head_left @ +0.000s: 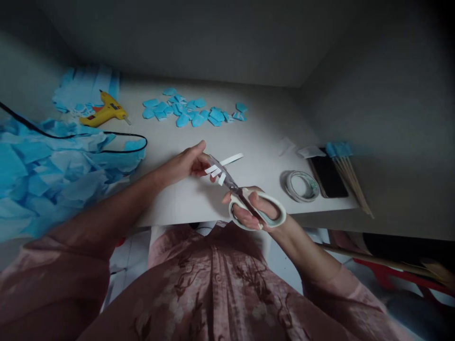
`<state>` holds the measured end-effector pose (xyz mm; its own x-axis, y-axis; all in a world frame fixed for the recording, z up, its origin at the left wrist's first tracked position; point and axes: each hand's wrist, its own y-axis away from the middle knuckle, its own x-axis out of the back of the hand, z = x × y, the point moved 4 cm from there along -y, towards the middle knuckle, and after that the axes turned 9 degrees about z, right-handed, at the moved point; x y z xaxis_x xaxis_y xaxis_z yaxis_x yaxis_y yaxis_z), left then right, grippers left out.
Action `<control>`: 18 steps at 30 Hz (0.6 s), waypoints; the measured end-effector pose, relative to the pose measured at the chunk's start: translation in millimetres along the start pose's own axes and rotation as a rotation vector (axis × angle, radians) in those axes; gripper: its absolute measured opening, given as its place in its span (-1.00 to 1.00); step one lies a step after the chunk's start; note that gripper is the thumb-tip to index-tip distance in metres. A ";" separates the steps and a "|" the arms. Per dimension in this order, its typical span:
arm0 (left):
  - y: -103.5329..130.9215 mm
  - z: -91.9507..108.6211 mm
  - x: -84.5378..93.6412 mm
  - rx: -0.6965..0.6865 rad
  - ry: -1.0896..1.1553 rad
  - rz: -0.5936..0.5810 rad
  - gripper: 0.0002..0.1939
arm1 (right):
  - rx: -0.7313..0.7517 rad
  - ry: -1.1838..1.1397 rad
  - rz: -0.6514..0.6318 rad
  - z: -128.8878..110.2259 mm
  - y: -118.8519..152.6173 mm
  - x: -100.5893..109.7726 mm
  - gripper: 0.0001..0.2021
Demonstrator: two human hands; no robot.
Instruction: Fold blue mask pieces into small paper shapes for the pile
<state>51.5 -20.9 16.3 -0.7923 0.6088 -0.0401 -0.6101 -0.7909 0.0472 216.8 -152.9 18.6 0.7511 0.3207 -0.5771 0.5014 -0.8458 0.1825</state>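
Note:
My right hand (261,206) grips a pair of scissors (226,177) with pale handles, its fingers through the loops. The blades point up and left, toward my left hand (190,163). There, my closed fingers pinch narrow white strips (232,158) that stick out around the blades. One longer strip reaches to the right past the scissors, while shorter ends show below the blades. Whether the strips are paper or another material I cannot tell. Part of my left fingers is hidden behind the scissors.
Blue cut pieces (197,113) lie along the back of the white table (263,137). A yellow glue gun (108,110) and a blue fabric-like heap (53,166) are at left. At right are a tape roll (301,186), a phone (330,175) and blue-tipped sticks (350,173).

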 end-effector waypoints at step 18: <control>7.0 15.9 -0.6 0.164 0.164 -0.230 -0.56 | -0.087 0.210 -0.016 -2.2 -3.9 -7.0 -0.52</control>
<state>47.7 -25.8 32.5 -0.6309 0.7416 -0.2281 -0.7758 -0.6052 0.1784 210.6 -150.8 23.7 0.8110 0.4234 -0.4036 0.5425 -0.8026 0.2481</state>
